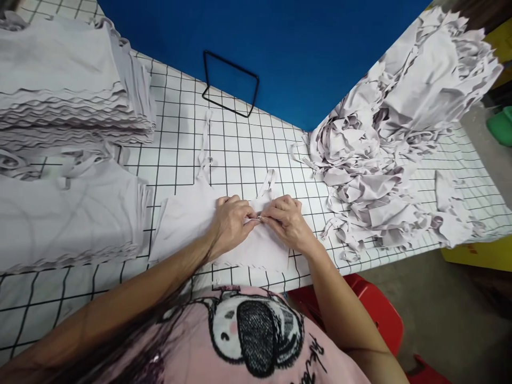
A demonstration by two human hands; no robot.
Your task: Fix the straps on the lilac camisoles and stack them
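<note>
A white strappy garment [186,213] lies flat in front of me, its thin straps reaching away over the cloth. My left hand [232,224] is closed over the garment, thumb and fingertips pinching a narrow white strap [251,219]. Close against it, my right hand [290,221] pinches the same strap from the other side. Between the fingertips shows a tiny light piece [260,218], perhaps a strap slider; it is too small to be sure. Part of the garment is hidden beneath both hands.
Neat stacks of similar garments, an upper stack [60,58] and a lower stack [68,213], lie at left. A loose heap [360,154] of white pieces spreads at right. Behind are a blue panel [280,48] and a black wire frame [232,65]. A red stool [380,309] stands below the table's [172,117] edge.
</note>
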